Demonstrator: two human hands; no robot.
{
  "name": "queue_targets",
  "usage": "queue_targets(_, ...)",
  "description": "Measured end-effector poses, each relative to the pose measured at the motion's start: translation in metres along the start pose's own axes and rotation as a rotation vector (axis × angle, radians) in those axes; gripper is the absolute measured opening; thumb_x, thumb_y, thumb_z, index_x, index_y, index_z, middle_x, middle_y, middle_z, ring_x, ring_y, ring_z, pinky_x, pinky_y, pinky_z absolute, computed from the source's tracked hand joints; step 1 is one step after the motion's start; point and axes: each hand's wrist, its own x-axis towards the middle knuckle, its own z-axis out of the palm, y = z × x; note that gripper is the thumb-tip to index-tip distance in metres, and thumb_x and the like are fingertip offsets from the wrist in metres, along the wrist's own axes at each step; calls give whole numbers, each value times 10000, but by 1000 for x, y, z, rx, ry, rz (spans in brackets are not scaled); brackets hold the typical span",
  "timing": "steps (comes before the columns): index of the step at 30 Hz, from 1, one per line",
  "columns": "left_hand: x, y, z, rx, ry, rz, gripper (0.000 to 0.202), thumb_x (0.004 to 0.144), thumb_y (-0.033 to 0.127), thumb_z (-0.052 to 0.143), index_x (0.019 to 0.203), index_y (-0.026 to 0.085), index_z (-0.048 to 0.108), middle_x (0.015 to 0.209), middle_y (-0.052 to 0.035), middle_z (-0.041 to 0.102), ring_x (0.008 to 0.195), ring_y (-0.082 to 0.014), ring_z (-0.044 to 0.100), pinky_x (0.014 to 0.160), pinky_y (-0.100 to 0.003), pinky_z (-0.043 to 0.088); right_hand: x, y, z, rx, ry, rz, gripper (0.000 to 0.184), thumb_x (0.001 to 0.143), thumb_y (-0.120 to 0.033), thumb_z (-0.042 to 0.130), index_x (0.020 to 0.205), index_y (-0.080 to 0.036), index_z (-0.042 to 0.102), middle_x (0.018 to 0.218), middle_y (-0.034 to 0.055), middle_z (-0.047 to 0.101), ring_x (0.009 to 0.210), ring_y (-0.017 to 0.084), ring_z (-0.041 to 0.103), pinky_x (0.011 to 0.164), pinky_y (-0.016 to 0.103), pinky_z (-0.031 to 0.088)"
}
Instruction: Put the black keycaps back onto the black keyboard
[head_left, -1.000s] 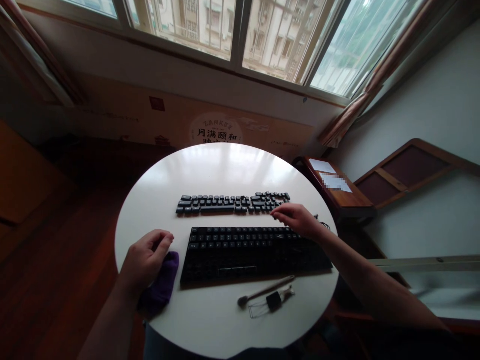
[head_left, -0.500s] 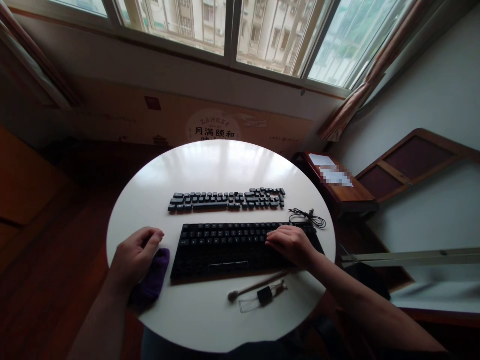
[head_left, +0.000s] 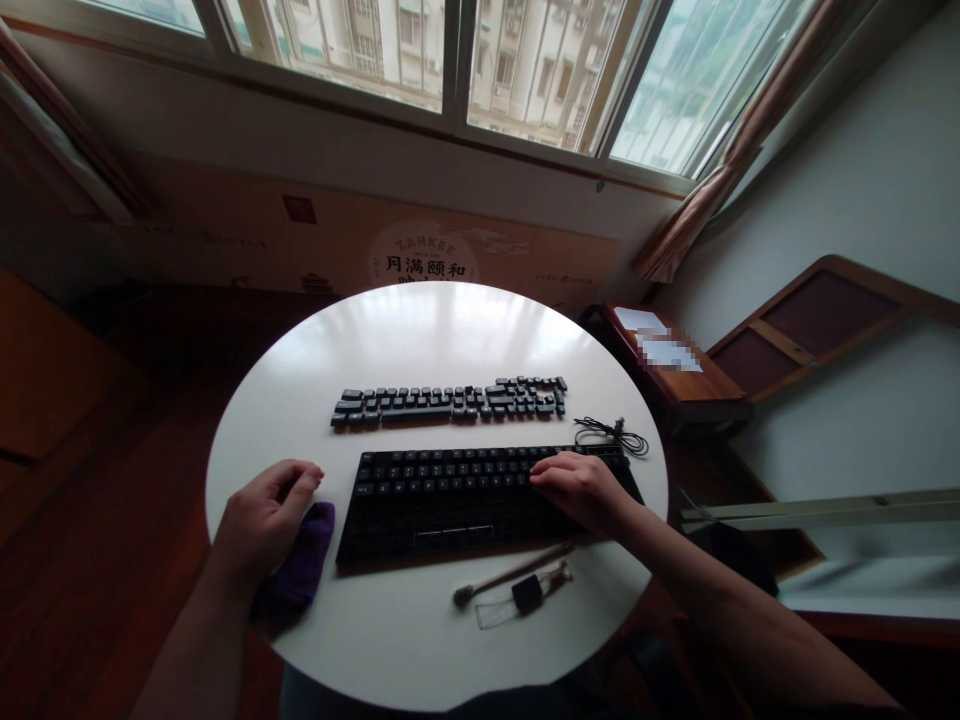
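A black keyboard (head_left: 450,520) lies on the white round table, with keycaps on its upper rows and its lower rows bare. My right hand (head_left: 577,483) rests over its right half, fingertips pinched together on a keycap at the end of the third row; the fingers mostly cover that keycap. My left hand (head_left: 266,515) is curled closed beside the keyboard, above a purple cloth (head_left: 304,565). Whatever its fingers may hold is hidden. Behind the keyboard, loose dark keycaps (head_left: 416,413) lie in rows.
In front of the keyboard lie a brush (head_left: 510,574) and a wire keycap puller (head_left: 527,594) with a black middle. A coiled cable (head_left: 613,436) sits at the keyboard's back right corner. The round table (head_left: 375,650) has a wooden side table (head_left: 705,385) beyond its right edge.
The view has shifted slightly. Both hands keep nearly the same place and pose, the right one still at the end of the third key row.
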Motion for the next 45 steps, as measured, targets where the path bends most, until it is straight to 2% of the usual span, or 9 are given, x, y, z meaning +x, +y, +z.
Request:
queue_targets(8, 1, -4, 0, 8, 12, 55, 334, 856, 513, 514, 809, 232, 689, 882, -60, 750, 853, -249, 706, 782, -335, 555, 4, 7, 2, 22, 31, -70, 200, 960, -252, 608, 822, -189, 738, 901, 44, 742, 777, 139, 661, 699, 246, 532)
queue_targets(10, 2, -5, 1, 5, 15, 64, 333, 862, 515, 512, 812, 236, 689, 889, -65, 750, 859, -249, 706, 781, -334, 556, 4, 5, 0, -27, 45, -49, 180, 939, -267, 635, 824, -199, 755, 982, 70, 729, 854, 179, 640, 722, 289, 538)
queue_targets(13, 2, -4, 0, 1, 13, 75, 330, 859, 511, 518, 801, 238, 694, 878, -68, 751, 841, -248, 707, 767, -331, 558, 2, 2, -4, -27, 26, -11, 154, 910, -304, 674, 833, -216, 774, 1197, 86, 673, 1070, 251, 596, 892, 399, 537)
queue_targets(18, 1, -4, 0, -6, 18, 65, 324, 846, 504, 529, 797, 231, 697, 876, -67, 753, 839, -244, 709, 770, -317, 558, 9, 7, -17, 57, -64, 13, 125, 897, -286, 694, 829, -240, 788, 1373, 60, 591, 1202, 268, 551, 1020, 467, 479)
queue_targets(22, 1, -8, 0, -10, 10, 54, 323, 847, 488, 534, 822, 214, 703, 887, -62, 753, 854, -233, 711, 773, -295, 552, 49, 34, -30, 53, 36, -34, 98, 896, -264, 698, 918, -243, 791, 1232, 72, 683, 1137, 239, 594, 1017, 450, 471)
queue_targets(25, 2, -11, 1, -15, 3, 44, 318, 841, 482, 541, 821, 208, 700, 891, -54, 752, 862, -229, 709, 779, -286, 548, 97, 66, -33, 35, 91, 52, 116, 889, -215, 690, 934, -224, 796, 1054, 67, 748, 1016, 212, 647, 955, 390, 498)
queue_targets(30, 2, -11, 1, -8, -2, 30, 322, 844, 490, 535, 821, 211, 693, 895, -48, 752, 869, -229, 699, 783, -285, 538, 162, 108, -19, 36, -174, 237, 157, 818, -148, 703, 907, -219, 812, 958, 28, 773, 942, 195, 697, 924, 307, 501)
queue_targets(38, 1, -9, 1, -29, 15, 59, 361, 849, 538, 526, 788, 218, 682, 847, -34, 747, 824, -215, 697, 739, -241, 529, 186, 124, 6, 33, -397, 212, 184, 766, -159, 719, 889, -243, 825, 883, -6, 779, 784, 155, 704, 747, 228, 505)
queue_targets(45, 2, -13, 1, -37, 2, 69, 364, 863, 542, 523, 804, 218, 678, 860, -30, 744, 835, -214, 690, 748, -243, 521, 199, 124, 19, -14, -392, 209, 234, 786, -128, 680, 936, -240, 819, 902, -4, 778, 848, 151, 703, 762, 205, 494)
